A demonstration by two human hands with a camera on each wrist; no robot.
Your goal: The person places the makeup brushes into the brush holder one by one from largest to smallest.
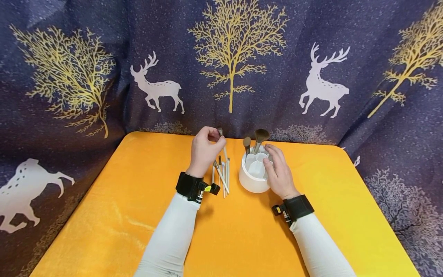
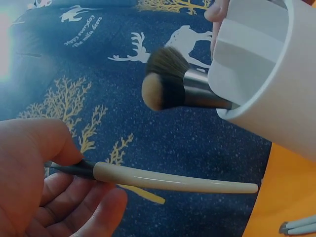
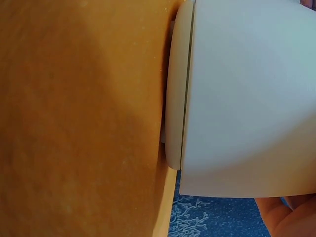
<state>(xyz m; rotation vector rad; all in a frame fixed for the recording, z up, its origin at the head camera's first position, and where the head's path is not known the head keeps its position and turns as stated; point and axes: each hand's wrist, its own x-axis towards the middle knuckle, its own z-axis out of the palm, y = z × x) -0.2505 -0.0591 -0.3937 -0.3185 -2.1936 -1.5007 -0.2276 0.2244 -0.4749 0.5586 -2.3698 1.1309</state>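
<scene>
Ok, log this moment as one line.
left hand: pinches pale-handled makeup brush; right hand: holds white compartmented brush holder; in holder: two large-headed brushes; on orange tablecloth: slim makeup brushes

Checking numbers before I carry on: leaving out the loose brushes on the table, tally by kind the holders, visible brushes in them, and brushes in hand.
White holder: 1
Standing brushes in it: 2
Brush in the left hand: 1
Total: 4

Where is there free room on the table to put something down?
Bare orange table lies between its left edge and the left hand, and between its right edge and the right hand. Crowded: the middle, where loose brushes lie beside the white holder.
</scene>
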